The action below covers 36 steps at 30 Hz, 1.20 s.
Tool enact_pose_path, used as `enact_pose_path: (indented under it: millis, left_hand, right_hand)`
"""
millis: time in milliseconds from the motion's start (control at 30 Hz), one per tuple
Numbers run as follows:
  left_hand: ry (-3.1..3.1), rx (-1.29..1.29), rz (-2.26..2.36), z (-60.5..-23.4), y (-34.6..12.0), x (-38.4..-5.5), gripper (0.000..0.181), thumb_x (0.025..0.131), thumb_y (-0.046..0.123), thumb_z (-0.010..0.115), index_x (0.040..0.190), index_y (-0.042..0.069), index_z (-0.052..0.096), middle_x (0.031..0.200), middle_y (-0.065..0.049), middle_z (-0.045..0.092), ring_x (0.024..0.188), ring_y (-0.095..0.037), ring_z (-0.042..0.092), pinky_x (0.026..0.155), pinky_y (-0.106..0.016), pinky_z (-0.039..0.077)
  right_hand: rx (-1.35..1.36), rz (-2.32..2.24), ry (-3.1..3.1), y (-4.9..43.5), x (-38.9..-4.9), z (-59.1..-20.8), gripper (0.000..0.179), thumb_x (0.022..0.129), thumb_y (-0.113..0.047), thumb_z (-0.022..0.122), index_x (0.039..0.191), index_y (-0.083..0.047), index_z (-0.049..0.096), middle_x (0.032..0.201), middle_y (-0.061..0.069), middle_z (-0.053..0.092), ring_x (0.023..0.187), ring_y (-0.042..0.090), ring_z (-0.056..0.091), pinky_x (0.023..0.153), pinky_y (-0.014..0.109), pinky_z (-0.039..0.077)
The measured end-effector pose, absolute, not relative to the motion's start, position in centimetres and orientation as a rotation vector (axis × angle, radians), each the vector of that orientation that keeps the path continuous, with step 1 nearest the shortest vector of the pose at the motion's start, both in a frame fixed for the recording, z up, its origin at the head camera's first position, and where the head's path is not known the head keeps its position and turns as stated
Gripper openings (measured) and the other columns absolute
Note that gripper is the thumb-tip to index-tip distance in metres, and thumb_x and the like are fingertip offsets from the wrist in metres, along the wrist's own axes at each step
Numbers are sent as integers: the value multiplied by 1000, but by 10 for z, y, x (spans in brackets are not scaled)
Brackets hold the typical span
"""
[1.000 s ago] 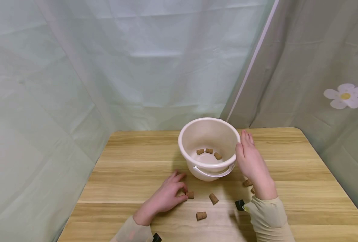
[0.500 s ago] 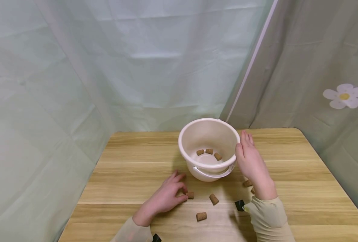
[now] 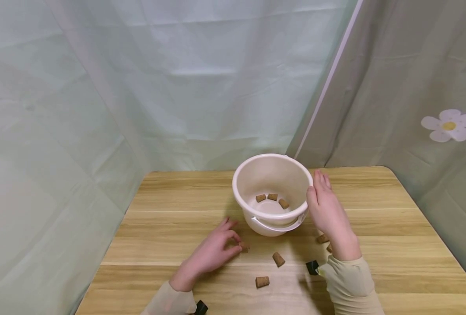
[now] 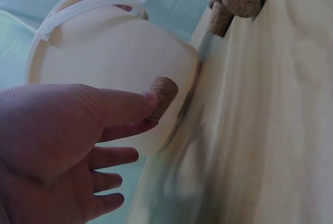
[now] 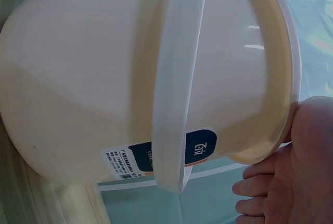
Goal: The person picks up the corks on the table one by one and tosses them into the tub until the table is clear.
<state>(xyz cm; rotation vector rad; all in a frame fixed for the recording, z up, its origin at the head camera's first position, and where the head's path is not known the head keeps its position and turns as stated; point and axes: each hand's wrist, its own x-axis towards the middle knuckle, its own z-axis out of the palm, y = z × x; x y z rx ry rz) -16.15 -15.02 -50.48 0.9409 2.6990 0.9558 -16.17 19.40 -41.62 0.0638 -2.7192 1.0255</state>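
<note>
A cork is pinched between the thumb and index finger of my left hand, low in front of the bucket; the other fingers are spread out. The white bucket stands upright, its handle hanging down at the front. My right hand rests against the right side of the bucket's rim, fingers extended along the outside. Inside, three corks lie on the bottom. Two loose corks lie on the table, one in front of the bucket and a nearer cork.
More corks lie to the right of the bucket, partly hidden by the right wrist. The wooden table ends at the back near pale curtains. A blue and white label is on the bucket's side.
My left hand has taken the cork it was touching between thumb and finger, and has shifted slightly left and up with it. The right hand and bucket stay put.
</note>
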Motion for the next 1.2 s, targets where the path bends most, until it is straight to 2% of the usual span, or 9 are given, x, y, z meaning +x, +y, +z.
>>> enact_pose_path:
  millis: [367, 600, 800, 1200]
  left_hand:
    - [2716, 814, 1116, -496, -165, -172, 5, 99, 21, 79, 101, 20, 74, 163, -20, 48, 160, -46, 21, 125, -67, 23]
    - [2789, 751, 1222, -485, -180, -184, 7, 99, 16, 79, 105, 15, 76, 163, -20, 48, 159, -48, 22, 124, -71, 23]
    - [2864, 683, 1244, -477, -189, -189, 10, 100, 22, 79, 107, 14, 77, 162, -16, 50, 159, -44, 27, 125, -68, 24]
    - [2915, 704, 1288, -471, -190, -188, 13, 101, 25, 78, 109, 13, 77, 161, -16, 51, 157, -44, 30, 122, -70, 28]
  right_hand:
    - [51, 1033, -2721, 193, -162, -416, 67, 116, -36, 24, 166, 8, 19, 174, 24, 14, 162, 43, 9, 130, 60, 14]
    - [56, 1031, -2714, 193, -162, -416, 66, 116, -35, 25, 165, 9, 19, 174, 25, 15, 162, 43, 10, 130, 60, 15]
    - [55, 1036, -2714, 194, -162, -416, 66, 116, -35, 24, 166, 9, 18, 174, 24, 14, 162, 43, 9, 130, 60, 14]
    - [59, 1028, -2714, 194, -162, -416, 66, 116, -35, 25, 165, 9, 19, 174, 25, 15, 162, 44, 10, 130, 60, 15]
